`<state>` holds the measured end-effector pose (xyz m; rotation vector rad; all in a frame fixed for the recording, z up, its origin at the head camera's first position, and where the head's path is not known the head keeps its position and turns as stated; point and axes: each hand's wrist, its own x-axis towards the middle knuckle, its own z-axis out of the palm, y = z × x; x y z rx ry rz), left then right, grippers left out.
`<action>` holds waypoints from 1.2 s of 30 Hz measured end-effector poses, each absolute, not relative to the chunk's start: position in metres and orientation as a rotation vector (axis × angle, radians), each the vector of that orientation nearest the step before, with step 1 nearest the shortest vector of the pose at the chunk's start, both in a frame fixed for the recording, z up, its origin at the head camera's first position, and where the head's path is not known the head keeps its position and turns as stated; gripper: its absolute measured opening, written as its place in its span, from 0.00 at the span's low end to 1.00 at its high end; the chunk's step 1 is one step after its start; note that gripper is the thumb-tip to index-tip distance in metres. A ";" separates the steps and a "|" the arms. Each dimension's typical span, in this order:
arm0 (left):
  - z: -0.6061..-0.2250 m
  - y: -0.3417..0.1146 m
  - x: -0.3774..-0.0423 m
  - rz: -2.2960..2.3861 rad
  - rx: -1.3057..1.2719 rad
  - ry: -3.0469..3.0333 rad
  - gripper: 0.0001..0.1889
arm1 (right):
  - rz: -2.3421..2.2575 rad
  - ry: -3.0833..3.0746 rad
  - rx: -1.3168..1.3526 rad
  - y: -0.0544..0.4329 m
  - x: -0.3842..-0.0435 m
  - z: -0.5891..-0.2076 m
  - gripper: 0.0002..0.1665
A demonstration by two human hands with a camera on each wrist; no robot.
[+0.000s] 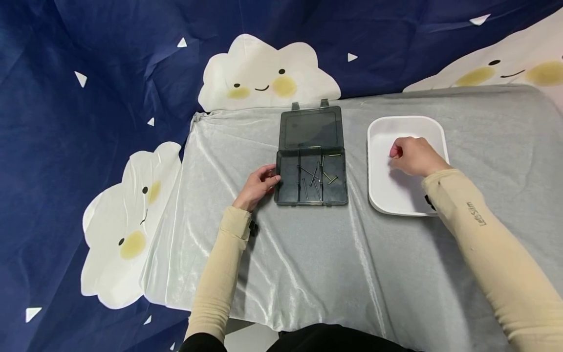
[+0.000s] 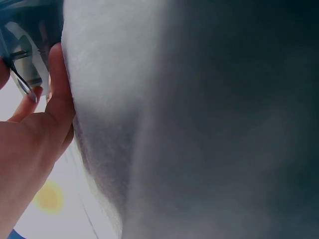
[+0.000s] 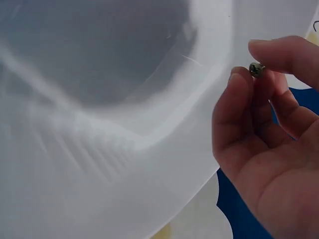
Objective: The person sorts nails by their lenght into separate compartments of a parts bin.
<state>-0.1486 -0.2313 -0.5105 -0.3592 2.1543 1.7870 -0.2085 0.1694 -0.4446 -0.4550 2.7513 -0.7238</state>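
A dark translucent compartment box lies on the cloth with its lid folded back. My left hand holds the box's left edge, thumb at the rim and fingers along the side wall. Several dark screws lie in the middle compartment. Brass-coloured screws lie in the right one; its left compartment shows bare floor. Over the white tray, my right hand pinches a small screw between thumb and fingers. Its cross-slotted head shows in the right wrist view; the shank is mostly hidden.
Grey velvety cloth covers the table, with creases running across it. Behind and to the left hangs a dark blue curtain with white cloud faces. The box and the tray stand side by side with a gap of cloth between.
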 end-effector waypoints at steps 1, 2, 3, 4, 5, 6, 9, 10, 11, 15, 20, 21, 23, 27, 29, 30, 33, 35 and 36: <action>-0.510 -0.231 -0.149 1.787 -0.359 2.152 0.26 | -0.739 2.763 -0.452 0.170 -0.208 -0.444 0.06; -0.511 -0.231 -0.149 1.788 -0.358 2.150 0.26 | -0.754 2.779 -0.455 0.170 -0.207 -0.443 0.06; -0.511 -0.231 -0.149 1.785 -0.356 2.152 0.26 | -0.771 2.792 -0.459 0.170 -0.206 -0.443 0.06; -0.511 -0.231 -0.149 1.785 -0.355 2.149 0.26 | -0.787 2.806 -0.461 0.170 -0.205 -0.442 0.06; -0.511 -0.231 -0.149 1.785 -0.354 2.148 0.26 | -0.812 2.821 -0.464 0.170 -0.204 -0.441 0.06; -0.512 -0.231 -0.149 1.785 -0.354 2.147 0.26 | -0.835 2.835 -0.462 0.169 -0.203 -0.440 0.06; -0.512 -0.232 -0.150 1.782 -0.352 2.151 0.26 | -0.907 2.877 -0.467 0.167 -0.201 -0.437 0.05; -0.512 -0.232 -0.150 1.785 -0.352 2.150 0.26 | -0.934 2.887 -0.463 0.166 -0.200 -0.435 0.04; -0.512 -0.232 -0.150 1.783 -0.351 2.154 0.26 | -0.961 2.896 -0.456 0.165 -0.199 -0.434 0.04; -0.512 -0.232 -0.150 1.769 -0.347 2.165 0.26 | -1.065 2.904 -0.422 0.158 -0.195 -0.431 0.04; -0.511 -0.232 -0.148 1.748 -0.341 2.180 0.26 | -1.195 2.888 -0.399 0.148 -0.187 -0.429 0.05; -0.511 -0.232 -0.148 1.745 -0.340 2.184 0.25 | -1.220 2.887 -0.397 0.146 -0.185 -0.428 0.05; -0.511 -0.232 -0.148 1.745 -0.340 2.185 0.25 | -1.254 2.892 -0.397 0.141 -0.182 -0.428 0.04; -0.511 -0.231 -0.148 1.754 -0.342 2.182 0.25 | -1.284 2.906 -0.407 0.132 -0.176 -0.425 0.04; -0.511 -0.231 -0.148 1.759 -0.342 2.181 0.25 | -1.291 2.909 -0.417 0.128 -0.174 -0.423 0.04; -0.511 -0.231 -0.148 1.762 -0.342 2.179 0.25 | -1.297 2.909 -0.420 0.126 -0.173 -0.421 0.04; -0.511 -0.231 -0.148 1.762 -0.340 2.178 0.25 | -1.318 2.909 -0.439 0.121 -0.170 -0.419 0.03; -0.511 -0.232 -0.148 1.761 -0.338 2.178 0.25 | -1.335 2.911 -0.457 0.117 -0.168 -0.418 0.04; -0.511 -0.232 -0.148 1.762 -0.338 2.177 0.26 | -1.341 2.914 -0.469 0.116 -0.167 -0.418 0.04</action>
